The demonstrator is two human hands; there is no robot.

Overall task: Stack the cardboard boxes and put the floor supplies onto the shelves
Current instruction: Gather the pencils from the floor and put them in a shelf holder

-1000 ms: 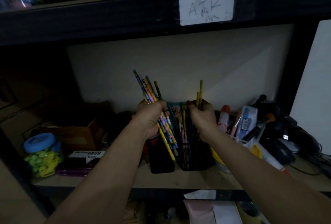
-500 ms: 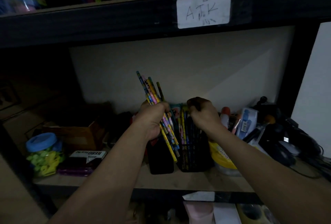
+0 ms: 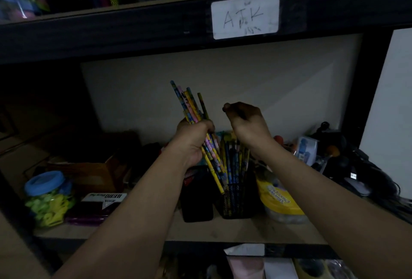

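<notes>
Shelving unit (image 3: 111, 33): black metal frame, seen from the front; the upper level is crowded with goods too dim to be identified.

Shelf board (image 3: 138, 227): pale wood, lower level, on which all items below are stood.

Cardboard box (image 3: 89, 174): brown, placed at the left rear of the board, in shadow.

Jar (image 3: 49, 198): clear, blue-lidded, filled with yellow-green pieces; set at the far left front.

Tub (image 3: 281, 200): yellow-labelled, stood just right of the mesh cup.

Left hand (image 3: 194, 142): closed round a bundle of patterned pencils (image 3: 189, 102), which is held tilted, tops leaning left, over the two holders.

Right hand (image 3: 247, 125): raised above the mesh cup, fingers curled with the tips drawn together; whether anything is pinched cannot be told in the dim light.

Black holder (image 3: 196, 198): solid-sided, touching the mesh cup on its left.

Mesh cup (image 3: 234, 203): dark wire, centre of the board, filled with upright pencils (image 3: 234, 160).

Flat box (image 3: 104, 198): marked HERO, laid between the jar and the black holder.

Label (image 3: 245, 15): white, handwritten "AJK", fixed to the frame's front beam.
</notes>
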